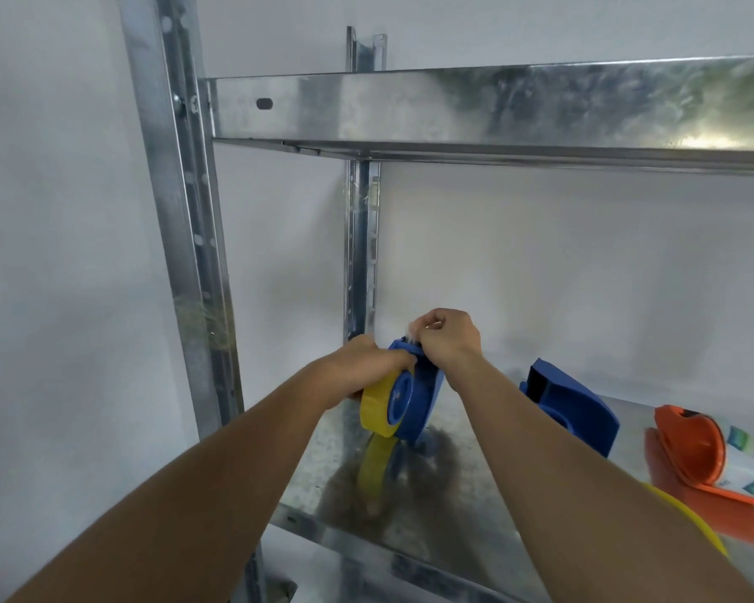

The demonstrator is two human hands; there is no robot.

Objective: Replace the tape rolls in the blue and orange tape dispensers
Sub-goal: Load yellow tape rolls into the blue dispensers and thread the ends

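The person's two forearms fill the lower frame and converge over the steel shelf [475, 493]. The left hand [362, 367] is wrapped around the blue tape dispenser [423, 398] and the yellow tape roll [377, 406] mounted on its hub, holding the unit just above the shelf surface. The right hand [447, 337] is closed in a narrow pinch at the dispenser's top end, apparently on the free tape end; the strip itself is too blurred to confirm. A second blue piece [571, 406], probably a cover, lies to the right, apart from the hands. The orange tape dispenser [688, 446] lies farther right, a printed white roll [749, 459] still in it, with a yellow object [693, 520] partly visible below.

Probable faults: the tape end may tear or fold onto itself if pulled off-axis; the roll may slide off the open hub if the left-hand hold loosens; fingers may contact the cutter.
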